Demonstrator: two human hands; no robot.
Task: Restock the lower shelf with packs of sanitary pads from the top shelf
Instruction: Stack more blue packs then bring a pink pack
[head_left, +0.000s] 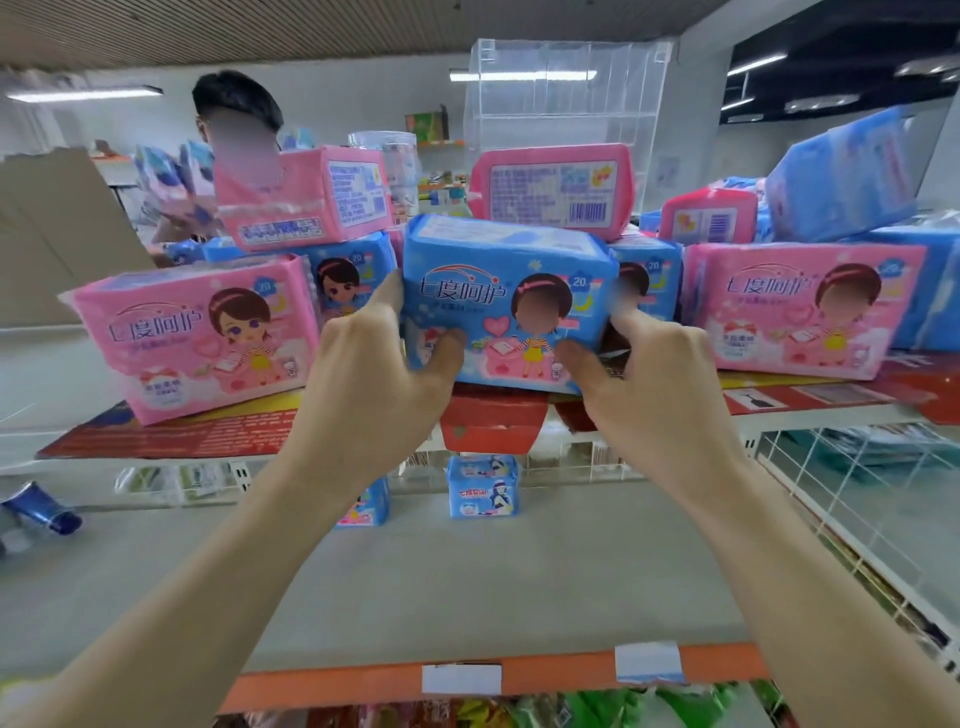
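- Head view: a blue pack (506, 301) is gripped at its ends by the left hand (379, 364) and the right hand (649, 374).
- It is held at the top shelf (810, 410) front edge, between pink packs (197, 338).

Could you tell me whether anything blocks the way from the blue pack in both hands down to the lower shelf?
Nothing visible does. The blue pack sits above a bare stretch of the lower shelf; two small packs stand only at its back.
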